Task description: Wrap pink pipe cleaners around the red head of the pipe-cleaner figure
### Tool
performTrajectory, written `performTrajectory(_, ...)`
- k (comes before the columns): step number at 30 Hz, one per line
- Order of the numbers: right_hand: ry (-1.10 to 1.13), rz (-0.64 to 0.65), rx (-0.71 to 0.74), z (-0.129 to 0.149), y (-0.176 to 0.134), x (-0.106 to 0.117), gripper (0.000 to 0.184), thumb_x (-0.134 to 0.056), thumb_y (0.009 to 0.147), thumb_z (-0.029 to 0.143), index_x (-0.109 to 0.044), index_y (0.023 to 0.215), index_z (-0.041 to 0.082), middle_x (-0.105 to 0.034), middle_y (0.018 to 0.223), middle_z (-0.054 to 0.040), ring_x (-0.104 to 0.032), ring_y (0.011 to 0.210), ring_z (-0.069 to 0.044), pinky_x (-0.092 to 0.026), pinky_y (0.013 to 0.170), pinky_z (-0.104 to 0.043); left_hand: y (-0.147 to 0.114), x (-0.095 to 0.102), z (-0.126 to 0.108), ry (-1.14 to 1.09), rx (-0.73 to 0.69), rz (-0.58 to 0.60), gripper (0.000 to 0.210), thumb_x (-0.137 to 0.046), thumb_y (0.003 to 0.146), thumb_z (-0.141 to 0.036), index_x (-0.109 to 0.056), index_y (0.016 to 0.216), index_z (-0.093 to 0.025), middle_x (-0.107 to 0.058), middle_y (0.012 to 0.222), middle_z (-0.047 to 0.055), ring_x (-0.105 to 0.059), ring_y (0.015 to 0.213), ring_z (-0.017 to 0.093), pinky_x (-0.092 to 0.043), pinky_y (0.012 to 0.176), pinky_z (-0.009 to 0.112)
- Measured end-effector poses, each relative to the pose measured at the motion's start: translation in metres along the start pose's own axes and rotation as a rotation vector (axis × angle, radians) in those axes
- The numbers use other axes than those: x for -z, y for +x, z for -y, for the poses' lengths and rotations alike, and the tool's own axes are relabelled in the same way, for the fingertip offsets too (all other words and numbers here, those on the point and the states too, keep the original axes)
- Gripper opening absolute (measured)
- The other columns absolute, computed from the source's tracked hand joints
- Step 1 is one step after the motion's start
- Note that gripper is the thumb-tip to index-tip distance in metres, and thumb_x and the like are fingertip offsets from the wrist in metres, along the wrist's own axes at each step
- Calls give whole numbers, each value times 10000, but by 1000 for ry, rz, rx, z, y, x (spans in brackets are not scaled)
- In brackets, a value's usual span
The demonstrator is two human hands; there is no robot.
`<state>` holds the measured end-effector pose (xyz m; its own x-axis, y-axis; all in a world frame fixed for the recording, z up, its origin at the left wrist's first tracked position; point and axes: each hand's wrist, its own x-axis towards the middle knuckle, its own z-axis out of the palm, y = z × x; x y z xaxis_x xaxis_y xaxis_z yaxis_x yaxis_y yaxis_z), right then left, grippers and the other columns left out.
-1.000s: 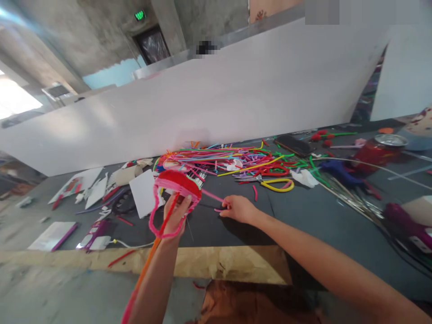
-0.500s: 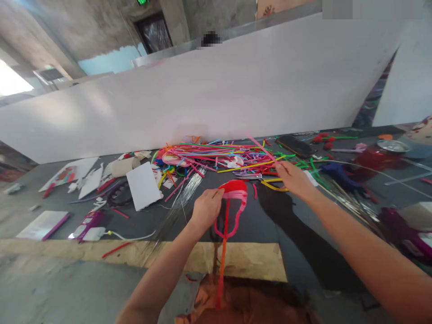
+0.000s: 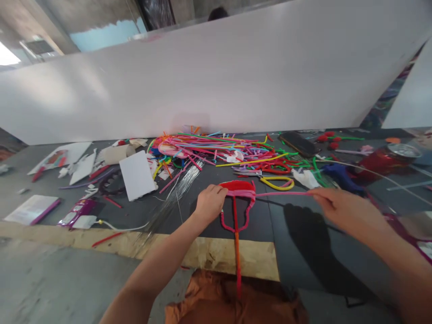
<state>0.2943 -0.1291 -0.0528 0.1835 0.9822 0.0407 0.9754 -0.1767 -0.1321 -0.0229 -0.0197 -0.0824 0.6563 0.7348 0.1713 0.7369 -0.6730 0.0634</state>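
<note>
Between my hands is a shape bent from pipe cleaners (image 3: 250,208), with a filled red top, a pink band and an open pink loop below. A red and orange stem (image 3: 237,252) runs down from it past the table edge. My left hand (image 3: 212,201) pinches the shape at its upper left side. Out to the right, my right hand (image 3: 332,204) pinches the far end of a pink pipe cleaner (image 3: 281,194). That strand stretches nearly level and straight from the pink band. My left fingertips partly cover the shape's edge.
A heap of coloured pipe cleaners (image 3: 209,150) lies behind, with yellow-handled scissors (image 3: 277,182) at its front. Left are a white card (image 3: 137,175), silver wires (image 3: 189,184) and a purple glue gun (image 3: 77,213). A red can (image 3: 388,159) stands right, before a white partition (image 3: 216,85).
My right hand has swung right and down, drawing the pink strand from a raised slant to nearly level. My left hand keeps its pinch. The view has tilted down.
</note>
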Motion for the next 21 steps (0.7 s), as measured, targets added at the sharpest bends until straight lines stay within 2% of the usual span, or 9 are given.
performTrajectory(3,0,-87,46,-4,-4,10,363,-371,833,330,-690,978,236,-722,890,-64,-663,774,-236,-499,634,-326,-1,0,-2,-73,5,-73,220,-453,878,-200,-605,1036,-181,-609,1107,71,-534,990,191,-439,856,323)
performTrajectory(5,-5,-105,95,-5,-7,16,370,-351,838,339,-687,963,246,-721,915,-58,-656,822,-243,-506,694,-354,-3,2,-4,-112,12,-96,188,-474,864,-217,-628,968,-187,-581,1129,68,-509,1019,197,-426,885,337)
performTrajectory(8,-5,-103,125,-6,-10,26,365,-339,826,352,-677,934,264,-719,937,-58,-647,864,-255,-505,729,-393,-7,3,-6,-126,0,-45,162,-506,844,-239,-663,857,-201,-567,1066,64,-479,1008,211,-421,884,363)
performTrajectory(13,-12,-145,134,-13,-14,41,339,-356,815,379,-654,954,296,-717,936,-46,-645,862,-248,-502,750,-403,-10,1,-8,-107,14,22,175,-508,838,-233,-672,892,-206,-546,1005,69,-449,949,215,-432,836,359)
performTrajectory(17,-60,-139,238,-7,-15,34,337,-363,811,322,-677,929,297,-721,909,-41,-647,845,-253,-505,746,-429,-11,0,-12,-88,32,34,184,-494,844,-235,-663,918,-228,-528,1025,70,-432,966,224,-423,834,375)
performTrajectory(21,-103,-93,314,12,-14,19,348,-372,795,205,-700,899,254,-724,886,-46,-645,861,-256,-497,763,-428,-13,1,-19,-60,58,24,215,-477,854,-251,-650,982,-264,-521,1070,67,-417,989,243,-419,797,392)
